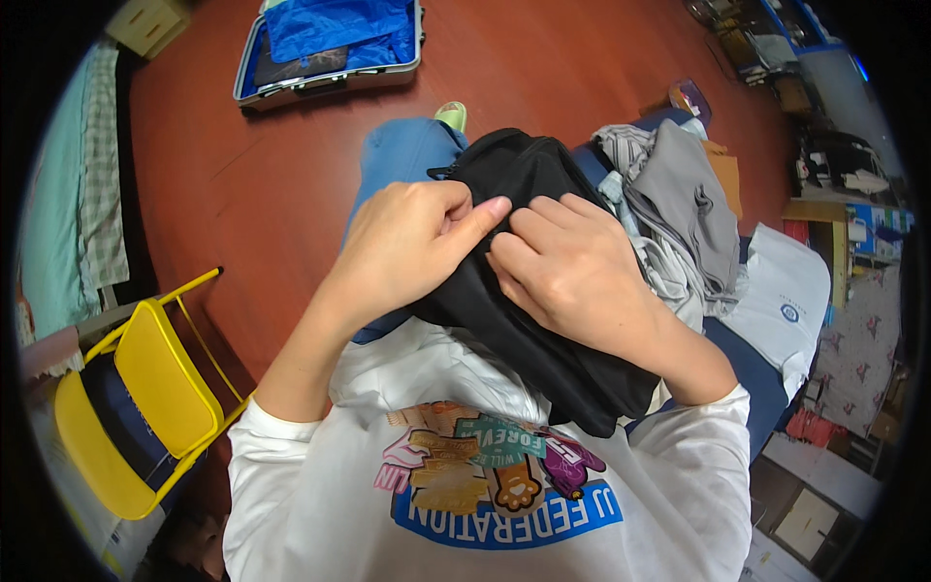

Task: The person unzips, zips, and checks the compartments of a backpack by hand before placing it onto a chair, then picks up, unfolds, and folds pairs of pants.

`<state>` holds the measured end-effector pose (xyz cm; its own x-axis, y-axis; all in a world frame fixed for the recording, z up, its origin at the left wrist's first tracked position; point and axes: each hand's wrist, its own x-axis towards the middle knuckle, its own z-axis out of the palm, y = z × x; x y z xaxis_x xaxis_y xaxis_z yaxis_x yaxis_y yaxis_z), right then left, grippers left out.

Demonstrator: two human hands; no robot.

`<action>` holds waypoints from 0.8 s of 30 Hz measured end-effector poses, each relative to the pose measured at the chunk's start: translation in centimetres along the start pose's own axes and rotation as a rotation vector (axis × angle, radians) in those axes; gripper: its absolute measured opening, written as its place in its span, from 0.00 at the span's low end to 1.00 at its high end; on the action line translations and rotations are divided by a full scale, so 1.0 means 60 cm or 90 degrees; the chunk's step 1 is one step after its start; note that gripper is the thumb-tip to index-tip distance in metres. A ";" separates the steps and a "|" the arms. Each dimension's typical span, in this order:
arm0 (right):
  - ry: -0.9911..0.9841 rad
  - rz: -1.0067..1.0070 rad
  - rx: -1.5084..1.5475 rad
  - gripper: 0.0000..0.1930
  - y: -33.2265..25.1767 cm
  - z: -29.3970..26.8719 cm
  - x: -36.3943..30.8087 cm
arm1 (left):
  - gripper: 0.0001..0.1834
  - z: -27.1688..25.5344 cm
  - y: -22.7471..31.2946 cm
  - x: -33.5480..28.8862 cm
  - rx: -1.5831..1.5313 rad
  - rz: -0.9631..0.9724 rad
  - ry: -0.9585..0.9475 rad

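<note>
A black cloth [504, 320] lies across the person's legs [402, 155], the left hand [412, 233] and right hand [572, 262] both curled closed on it. Around spreads a red-brown floor [272, 184], with 1 open suitcase [339, 88] ahead, 1 yellow chair [167, 373] left, clothes [684, 194] right.

The person wore a loose white cloth shirt [330, 514], its left sleeve [272, 461] and right sleeve [708, 432] wide and plain, ending near the elbows. The left hand [412, 233] and right hand [558, 267] were bare. Across the chest ran a colourful print: a curved blue band [572, 521] with white lettering, a brown-and-orange cartoon paw [517, 488], a purple shape [574, 466], a green lettered panel [480, 429], golden-brown blocks [446, 480] and a pink-outlined figure [401, 449]. Blue cloth legwear [407, 150] covered one knee, and a pale green slipper [451, 115] showed beyond.
</note>
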<state>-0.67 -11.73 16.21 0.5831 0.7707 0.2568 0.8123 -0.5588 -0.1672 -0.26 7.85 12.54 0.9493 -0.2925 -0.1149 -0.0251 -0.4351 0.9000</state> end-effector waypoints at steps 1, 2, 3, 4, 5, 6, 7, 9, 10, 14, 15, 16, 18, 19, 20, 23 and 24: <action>-0.023 -0.028 -0.023 0.05 0.001 -0.003 -0.001 | 0.23 -0.003 0.011 0.006 0.119 0.012 -0.018; -0.047 -0.056 -0.045 0.05 0.001 -0.006 0.000 | 0.25 -0.008 0.021 0.013 0.238 0.026 -0.036; -0.071 -0.065 -0.064 0.05 0.002 -0.011 -0.001 | 0.21 -0.009 0.036 0.022 0.278 -0.008 -0.055; -0.072 -0.055 -0.070 0.05 0.003 -0.013 -0.002 | 0.21 -0.005 0.037 0.026 0.277 0.002 -0.063; -0.061 -0.089 -0.068 0.05 0.005 -0.013 -0.003 | 0.20 -0.001 0.033 0.030 0.271 0.036 -0.049; -0.051 -0.123 -0.065 0.05 0.005 -0.013 -0.006 | 0.19 0.003 0.030 0.034 0.263 0.070 -0.035; -0.044 -0.131 -0.060 0.05 0.006 -0.011 -0.010 | 0.17 0.008 0.028 0.038 0.248 0.068 -0.039; -0.074 -0.105 -0.066 0.06 -0.002 -0.020 -0.024 | 0.17 0.012 0.021 0.042 0.214 0.085 -0.034; -0.102 -0.094 -0.065 0.07 -0.010 -0.026 -0.029 | 0.17 0.010 0.016 0.042 0.182 0.091 -0.017; -0.143 -0.067 -0.057 0.08 -0.018 -0.069 -0.074 | 0.19 0.000 -0.012 0.066 0.062 0.059 0.003; -0.178 -0.055 -0.041 0.07 -0.023 -0.085 -0.090 | 0.20 0.000 -0.021 0.069 0.048 0.052 -0.004; -0.182 -0.036 -0.051 0.07 -0.030 -0.097 -0.111 | 0.20 0.000 -0.017 0.072 0.048 0.056 -0.012; -0.187 -0.005 -0.038 0.06 -0.039 -0.116 -0.146 | 0.19 -0.002 -0.013 0.074 0.059 0.026 -0.001; -0.202 0.028 -0.029 0.06 -0.045 -0.127 -0.164 | 0.20 0.001 -0.016 0.076 0.061 0.019 0.007; -0.197 0.034 -0.025 0.06 -0.050 -0.131 -0.180 | 0.20 0.002 -0.017 0.074 0.066 0.019 0.000; -0.171 0.175 0.034 0.08 -0.065 -0.140 -0.224 | 0.19 0.011 -0.010 0.071 0.055 0.019 0.000; -0.164 0.187 0.034 0.08 -0.073 -0.135 -0.233 | 0.19 0.015 -0.007 0.069 0.058 0.030 0.023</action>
<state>-12.47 -22.53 21.08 0.7698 0.6359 -0.0552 0.6062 -0.7553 -0.2491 3.38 6.07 11.32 0.9572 -0.2838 -0.0560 -0.0970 -0.4973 0.8622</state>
